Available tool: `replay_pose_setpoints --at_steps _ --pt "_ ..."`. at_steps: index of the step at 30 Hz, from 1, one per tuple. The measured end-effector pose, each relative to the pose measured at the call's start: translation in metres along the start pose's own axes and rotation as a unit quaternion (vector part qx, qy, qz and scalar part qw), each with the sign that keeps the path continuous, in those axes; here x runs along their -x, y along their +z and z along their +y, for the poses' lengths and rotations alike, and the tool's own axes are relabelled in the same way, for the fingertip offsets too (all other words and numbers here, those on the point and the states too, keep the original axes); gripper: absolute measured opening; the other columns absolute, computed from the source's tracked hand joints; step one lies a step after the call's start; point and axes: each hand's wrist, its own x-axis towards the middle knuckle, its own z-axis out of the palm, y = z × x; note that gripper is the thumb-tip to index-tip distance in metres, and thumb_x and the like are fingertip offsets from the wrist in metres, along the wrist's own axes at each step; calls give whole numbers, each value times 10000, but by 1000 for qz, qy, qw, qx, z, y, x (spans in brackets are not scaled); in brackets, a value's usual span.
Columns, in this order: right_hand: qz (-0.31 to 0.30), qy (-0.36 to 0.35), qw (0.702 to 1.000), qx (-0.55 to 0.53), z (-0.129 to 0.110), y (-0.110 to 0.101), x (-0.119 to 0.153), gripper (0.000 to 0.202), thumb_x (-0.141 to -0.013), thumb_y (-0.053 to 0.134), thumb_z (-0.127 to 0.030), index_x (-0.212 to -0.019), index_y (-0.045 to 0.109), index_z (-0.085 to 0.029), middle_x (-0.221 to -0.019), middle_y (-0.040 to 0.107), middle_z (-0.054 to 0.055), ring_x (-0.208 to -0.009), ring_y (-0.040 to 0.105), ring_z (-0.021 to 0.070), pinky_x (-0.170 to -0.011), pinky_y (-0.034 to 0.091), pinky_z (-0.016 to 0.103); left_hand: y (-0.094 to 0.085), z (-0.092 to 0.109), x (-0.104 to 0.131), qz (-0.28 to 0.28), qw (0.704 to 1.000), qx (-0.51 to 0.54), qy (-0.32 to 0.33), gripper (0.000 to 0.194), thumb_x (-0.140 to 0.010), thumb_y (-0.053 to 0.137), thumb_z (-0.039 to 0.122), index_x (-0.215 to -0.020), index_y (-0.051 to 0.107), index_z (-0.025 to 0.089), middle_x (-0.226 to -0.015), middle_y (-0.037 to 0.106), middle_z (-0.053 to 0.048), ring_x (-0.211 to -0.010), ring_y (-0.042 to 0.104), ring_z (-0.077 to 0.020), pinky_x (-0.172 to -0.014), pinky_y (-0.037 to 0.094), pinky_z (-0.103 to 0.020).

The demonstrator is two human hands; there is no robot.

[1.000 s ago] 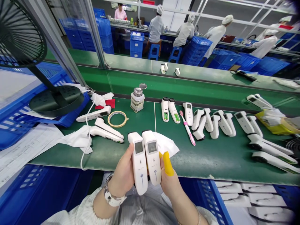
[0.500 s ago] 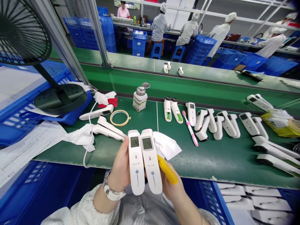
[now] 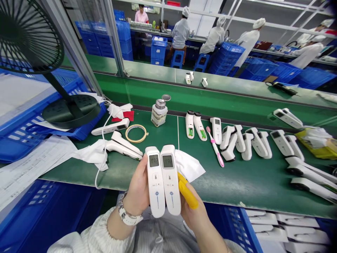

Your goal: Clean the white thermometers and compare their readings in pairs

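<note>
Two white infrared thermometers stand side by side in my hands, screens facing me. My left hand (image 3: 138,188) is closed on the left thermometer (image 3: 157,186); its screen shows faint characters. My right hand (image 3: 193,207), with yellow covers on its fingers, grips the right thermometer (image 3: 172,184), whose screen is also lit faintly. The fingers behind both bodies are hidden. Just behind them on the green bench lies a white cloth (image 3: 188,165). Left of it, more thermometers (image 3: 123,146) rest near my left hand.
A roll of tape (image 3: 136,140), a metal-topped bottle (image 3: 159,116) and a pink-and-white toothbrush (image 3: 216,149) lie on the bench (image 3: 237,182). Several thermometers (image 3: 254,142) fill the right side. A black fan (image 3: 71,110) stands left. Blue crates (image 3: 237,221) flank me; co-workers sit beyond the partition.
The two thermometers have come closer together, their lower ends now nearly parallel. The characters on the screens look different. The whole view has shifted slightly.
</note>
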Motion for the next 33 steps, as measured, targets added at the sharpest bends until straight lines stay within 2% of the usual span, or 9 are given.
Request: replay_pose_setpoints --at_steps 3,7,11,14,17,20,24,27,33 --pt "-6 35 999 -19 -12 9 -1 404 -816 552 -478 -1190 561 -324 -1300 546 -10 -1237 450 256 -1042 353 450 -3 -3 -2 26 999 -13 19 414 -808 491 470 -1001 646 138 -898 706 -84 -943 626 -282 -890 447 -403" --pt "-53 -22 996 74 -22 21 -3 427 -874 533 -312 -1286 442 -373 -1401 424 -57 -1330 304 176 -1102 267 365 -6 -9 -2 65 994 -54 73 271 -814 494 346 -852 678 150 -765 707 -56 -894 644 -263 -870 464 -376" --pt "-94 -51 990 92 -25 24 -4 467 -902 488 -264 -1336 363 -386 -1402 423 -53 -1326 310 154 -1090 282 315 -6 -12 -1 50 985 -97 136 212 -801 551 315 -952 649 202 -889 705 -25 -957 622 -229 -861 470 -320" --pt "-94 -30 991 85 -25 24 -2 506 -877 530 -269 -1341 359 -376 -1364 468 -17 -1213 464 200 -1005 392 344 -6 -13 1 46 972 -150 175 408 -794 591 278 -1196 520 277 -1074 663 -6 -1003 598 -197 -858 465 -280" --pt "-79 -8 993 85 -21 22 1 541 -825 602 -296 -1317 393 -382 -1280 532 9 -999 591 214 -802 508 335 -5 -13 1 51 966 -181 175 612 -780 622 263 -1323 353 351 -1175 618 -9 -980 605 -196 -809 481 -278" --pt "-69 6 994 82 -16 19 2 618 -792 637 -322 -1346 364 -353 -1126 607 37 -847 607 204 -684 517 320 -5 -13 0 54 963 -199 172 684 -775 627 287 -1356 277 377 -1222 589 -28 -851 637 -193 -654 500 -268" --pt "-66 9 994 81 -13 15 1 651 -794 634 -324 -1367 327 -345 -1034 611 37 -772 574 181 -658 491 305 -4 -12 1 56 963 -211 158 646 -799 592 312 -1360 277 365 -1176 612 -42 -679 631 -166 -544 490 -276" --pt "-72 4 993 90 -13 14 1 643 -812 621 -292 -1368 305 -370 -1006 582 16 -772 539 154 -695 461 294 -2 -11 2 59 964 -207 156 579 -810 575 305 -1338 341 343 -1158 622 -29 -693 629 -156 -586 505 -279" --pt "-84 -6 992 96 -18 17 -1 623 -823 611 -290 -1360 308 -376 -964 583 9 -819 529 159 -722 445 295 0 -9 3 59 974 -137 173 450 -820 520 248 -1267 467 276 -1167 622 9 -1035 578 -193 -825 483 -268"
